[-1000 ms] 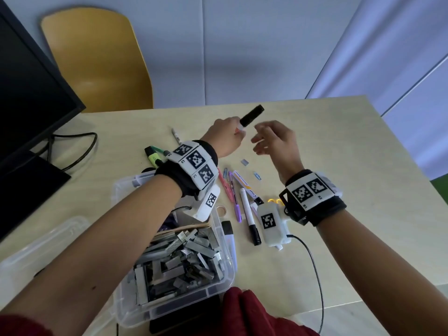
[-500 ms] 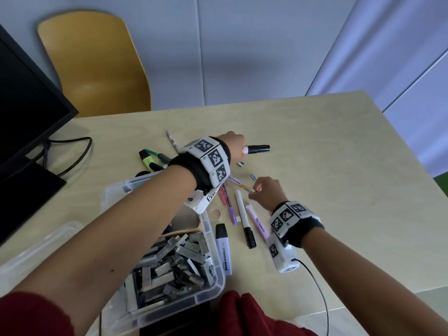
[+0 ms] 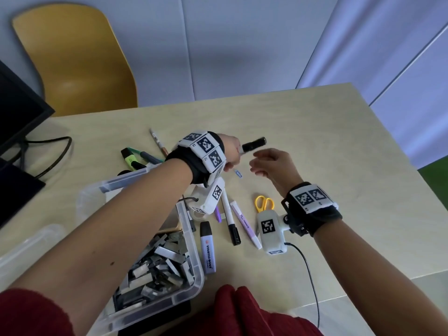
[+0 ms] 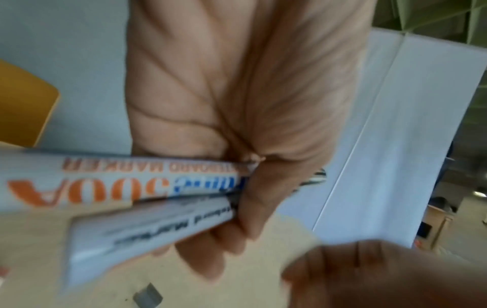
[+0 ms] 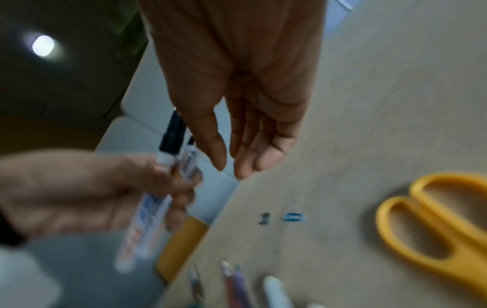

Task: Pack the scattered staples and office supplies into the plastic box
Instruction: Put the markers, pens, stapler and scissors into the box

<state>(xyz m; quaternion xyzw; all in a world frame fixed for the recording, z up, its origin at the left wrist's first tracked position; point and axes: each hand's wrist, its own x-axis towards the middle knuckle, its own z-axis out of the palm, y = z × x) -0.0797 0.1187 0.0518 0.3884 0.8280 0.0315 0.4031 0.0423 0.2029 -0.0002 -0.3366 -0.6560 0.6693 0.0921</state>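
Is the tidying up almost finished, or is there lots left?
About halfway. The plastic box already holds a heap of staples. The left hand grips two markers; the right hand is open and holds nothing. Left on the table: scissors, a paper clip, highlighters and pens.

Right hand point(image 3: 274, 167) risen from the pens on the table since 0.5 s ago; now empty, fingers loose, beside left hand point(image 3: 231, 151). Left hand now grips two whiteboard markers point(image 4: 126, 200), previously one. Yellow scissors point(image 3: 264, 203) now uncovered.
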